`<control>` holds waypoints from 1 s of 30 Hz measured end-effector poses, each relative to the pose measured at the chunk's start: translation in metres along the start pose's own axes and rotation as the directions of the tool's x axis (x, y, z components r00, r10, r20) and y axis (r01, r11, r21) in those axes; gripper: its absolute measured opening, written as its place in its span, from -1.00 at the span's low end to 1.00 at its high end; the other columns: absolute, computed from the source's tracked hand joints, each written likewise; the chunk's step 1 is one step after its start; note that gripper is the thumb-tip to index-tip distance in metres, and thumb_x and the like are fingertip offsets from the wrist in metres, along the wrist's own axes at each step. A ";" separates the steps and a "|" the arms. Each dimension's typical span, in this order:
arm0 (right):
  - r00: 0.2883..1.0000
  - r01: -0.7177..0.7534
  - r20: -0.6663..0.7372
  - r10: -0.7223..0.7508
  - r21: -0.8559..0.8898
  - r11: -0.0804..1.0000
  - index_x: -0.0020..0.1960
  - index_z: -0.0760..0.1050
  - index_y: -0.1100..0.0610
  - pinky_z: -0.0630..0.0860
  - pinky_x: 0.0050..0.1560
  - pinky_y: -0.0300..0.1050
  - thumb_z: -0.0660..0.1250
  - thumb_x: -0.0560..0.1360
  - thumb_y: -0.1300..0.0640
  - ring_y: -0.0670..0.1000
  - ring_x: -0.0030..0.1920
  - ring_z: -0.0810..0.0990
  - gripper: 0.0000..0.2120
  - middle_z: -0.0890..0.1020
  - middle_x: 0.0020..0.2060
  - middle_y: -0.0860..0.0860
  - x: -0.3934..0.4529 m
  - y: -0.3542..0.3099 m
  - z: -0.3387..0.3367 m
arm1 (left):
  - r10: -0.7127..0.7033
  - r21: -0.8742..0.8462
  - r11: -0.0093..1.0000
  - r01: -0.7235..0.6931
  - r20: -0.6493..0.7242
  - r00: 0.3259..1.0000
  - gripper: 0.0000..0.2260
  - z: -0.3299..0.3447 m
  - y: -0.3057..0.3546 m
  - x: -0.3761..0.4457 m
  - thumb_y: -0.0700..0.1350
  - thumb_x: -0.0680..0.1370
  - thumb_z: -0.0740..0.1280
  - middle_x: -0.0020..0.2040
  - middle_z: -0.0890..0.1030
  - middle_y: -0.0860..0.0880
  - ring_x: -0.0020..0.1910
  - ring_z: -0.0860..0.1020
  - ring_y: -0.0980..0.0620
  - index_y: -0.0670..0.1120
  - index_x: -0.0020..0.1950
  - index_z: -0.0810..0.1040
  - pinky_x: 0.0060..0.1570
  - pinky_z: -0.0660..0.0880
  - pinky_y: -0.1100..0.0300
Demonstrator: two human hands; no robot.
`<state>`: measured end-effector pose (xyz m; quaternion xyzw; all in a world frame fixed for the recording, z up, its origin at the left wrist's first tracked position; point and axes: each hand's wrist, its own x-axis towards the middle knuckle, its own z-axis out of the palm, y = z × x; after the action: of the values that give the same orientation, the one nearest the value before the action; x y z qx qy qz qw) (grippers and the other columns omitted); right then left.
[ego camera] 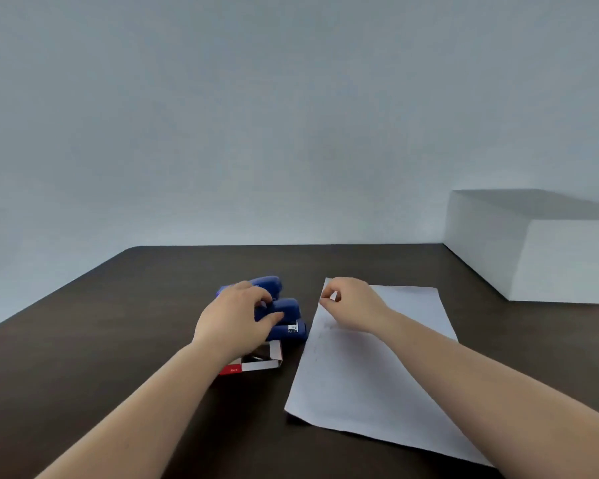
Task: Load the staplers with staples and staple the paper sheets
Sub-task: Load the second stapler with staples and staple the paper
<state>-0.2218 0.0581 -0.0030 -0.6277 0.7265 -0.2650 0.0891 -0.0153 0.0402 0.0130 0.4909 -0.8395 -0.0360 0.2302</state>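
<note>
Left hand (236,316) gripping middle stapler (282,307), right hand (351,304) pinching paper (360,375) corner

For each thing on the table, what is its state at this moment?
Staplers: three blue ones, closed, bunched together.
Staple box: open, beside the staplers.
Paper sheets: flat, far left corner pinched.
Left hand: closing on the middle stapler.
Right hand: pinching the paper corner.
White box: closed.

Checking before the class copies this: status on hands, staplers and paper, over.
Left hand gripping middle blue plastic stapler. Right hand pinching far corner of white paper sheets. Open red-and-white staple box beside them. Nothing obstructing.
</note>
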 end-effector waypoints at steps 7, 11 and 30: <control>1.000 0.007 0.028 -0.003 -0.132 0.991 0.18 0.56 0.09 0.49 0.15 -0.05 0.13 0.59 0.06 0.07 0.13 0.55 -0.71 0.63 0.13 0.03 0.018 0.023 0.009 | 0.072 0.085 0.993 -0.077 0.065 0.995 -0.76 0.003 0.009 0.025 0.15 0.49 0.31 -0.10 0.56 0.06 -0.17 0.51 0.10 0.02 -0.03 0.62 -0.19 0.43 0.23; 0.995 0.074 0.083 -0.058 -0.202 0.977 0.14 0.58 0.09 0.52 0.10 -0.04 0.12 0.60 0.06 0.08 0.09 0.58 -0.71 0.66 0.08 0.03 0.025 0.025 0.008 | 0.026 0.149 0.988 -0.040 0.096 0.995 -0.71 0.011 0.029 0.042 0.15 0.50 0.29 -0.15 0.62 -0.01 -0.17 0.57 0.03 -0.07 -0.06 0.57 -0.17 0.51 0.16; 0.992 0.126 0.033 -0.123 -0.167 0.978 0.13 0.62 0.03 0.56 0.07 -0.06 0.19 0.57 0.05 0.04 0.05 0.60 -0.74 0.68 0.06 -0.01 0.045 0.045 0.007 | -0.190 0.173 0.968 0.184 0.019 0.982 -0.82 0.069 0.055 0.167 -0.02 0.53 0.34 -0.20 0.51 -0.06 -0.20 0.47 -0.05 -0.14 -0.10 0.54 -0.28 0.38 0.15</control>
<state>-0.2666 0.0161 -0.0223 -0.6802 0.7046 -0.2005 0.0270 -0.1579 -0.0832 0.0257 0.5849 -0.7935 0.0055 0.1680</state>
